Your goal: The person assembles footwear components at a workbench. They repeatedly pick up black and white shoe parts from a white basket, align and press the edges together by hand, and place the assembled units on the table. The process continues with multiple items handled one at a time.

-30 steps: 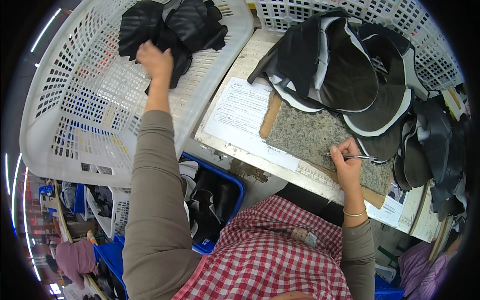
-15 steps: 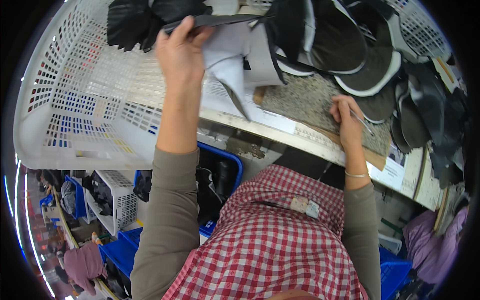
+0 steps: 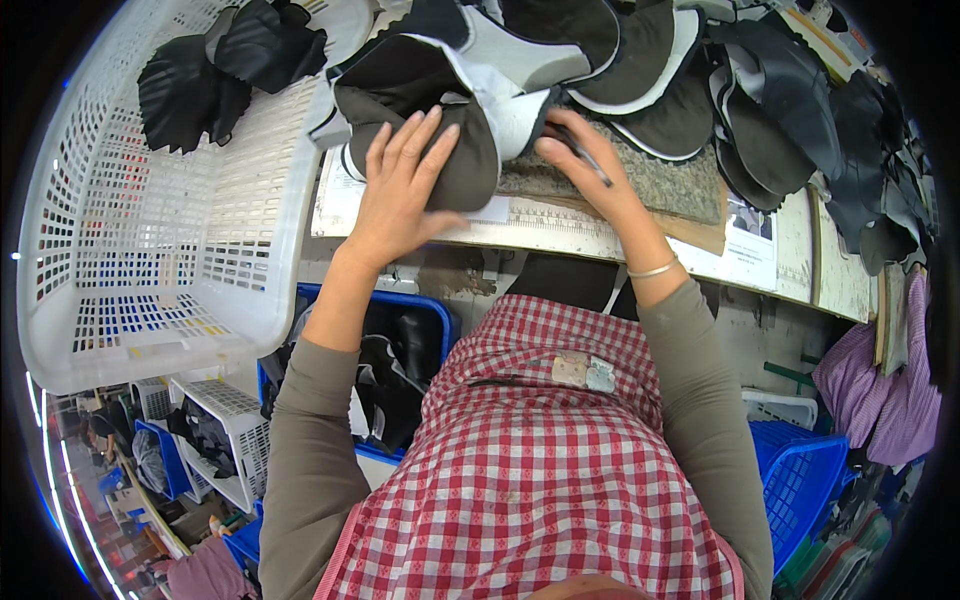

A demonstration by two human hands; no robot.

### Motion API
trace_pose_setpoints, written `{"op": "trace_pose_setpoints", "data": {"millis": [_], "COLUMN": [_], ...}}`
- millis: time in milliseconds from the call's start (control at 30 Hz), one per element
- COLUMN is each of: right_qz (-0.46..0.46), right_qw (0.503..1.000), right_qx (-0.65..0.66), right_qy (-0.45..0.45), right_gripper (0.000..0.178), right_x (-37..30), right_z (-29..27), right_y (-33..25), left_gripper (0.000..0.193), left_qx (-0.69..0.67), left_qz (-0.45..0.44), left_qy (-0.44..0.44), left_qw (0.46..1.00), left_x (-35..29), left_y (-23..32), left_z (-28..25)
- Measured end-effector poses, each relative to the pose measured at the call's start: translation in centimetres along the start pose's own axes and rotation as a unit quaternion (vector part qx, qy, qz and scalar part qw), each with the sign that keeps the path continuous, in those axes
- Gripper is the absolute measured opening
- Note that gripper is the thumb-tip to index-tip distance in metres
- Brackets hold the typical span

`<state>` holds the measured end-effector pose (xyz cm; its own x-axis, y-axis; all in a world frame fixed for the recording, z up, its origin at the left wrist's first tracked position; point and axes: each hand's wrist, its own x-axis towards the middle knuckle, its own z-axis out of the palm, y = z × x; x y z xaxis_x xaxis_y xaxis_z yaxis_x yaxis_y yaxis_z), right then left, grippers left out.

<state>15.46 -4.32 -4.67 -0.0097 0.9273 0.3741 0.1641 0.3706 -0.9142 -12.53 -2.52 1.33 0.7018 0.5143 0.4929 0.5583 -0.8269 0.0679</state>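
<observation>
My left hand (image 3: 395, 200) lies flat, fingers spread, on a dark olive-and-white shoe upper (image 3: 468, 160) at the near side of the bench. The piece has pale edges and a curved opening. At its right edge is my right hand (image 3: 600, 180), closed around a slim pen-like tool (image 3: 588, 157) that angles toward me. Whether those fingertips also grip the upper I cannot tell. Under the right hand lies a mottled grey board (image 3: 660, 185). Several similar uppers (image 3: 640, 60) overlap along the back of the bench.
A large white slatted basket (image 3: 150, 345) stands left, with black pleated pieces (image 3: 190, 90) inside. Black pieces (image 3: 870, 150) pile up at the right. Below the bench sits a blue crate (image 3: 445, 320) of dark parts. Another blue basket (image 3: 800, 480) is by my right elbow.
My left hand has come down from a raised strip of material to lie on the upper. My right hand has moved left to the upper's edge, still holding the tool.
</observation>
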Motion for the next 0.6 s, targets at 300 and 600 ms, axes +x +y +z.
{"op": "trace_pose_setpoints", "data": {"millis": [300,600], "right_qz": [-0.042,-0.008], "right_qw": [0.997,0.996], "right_qx": [-0.03,-0.051], "right_qy": [0.057,0.068], "right_gripper": [0.031,0.029], "right_x": [7.1,0.2], "right_z": [4.7,-4.1], "right_y": [-3.6,-1.7], "left_gripper": [0.047,0.072], "left_qx": [-0.162,0.098], "left_qz": [-0.148,-0.094], "left_qy": [0.215,0.085], "left_qw": [0.952,0.987], "left_x": [5.6,5.8], "left_y": [-4.9,-0.7], "left_z": [2.4,10.9]}}
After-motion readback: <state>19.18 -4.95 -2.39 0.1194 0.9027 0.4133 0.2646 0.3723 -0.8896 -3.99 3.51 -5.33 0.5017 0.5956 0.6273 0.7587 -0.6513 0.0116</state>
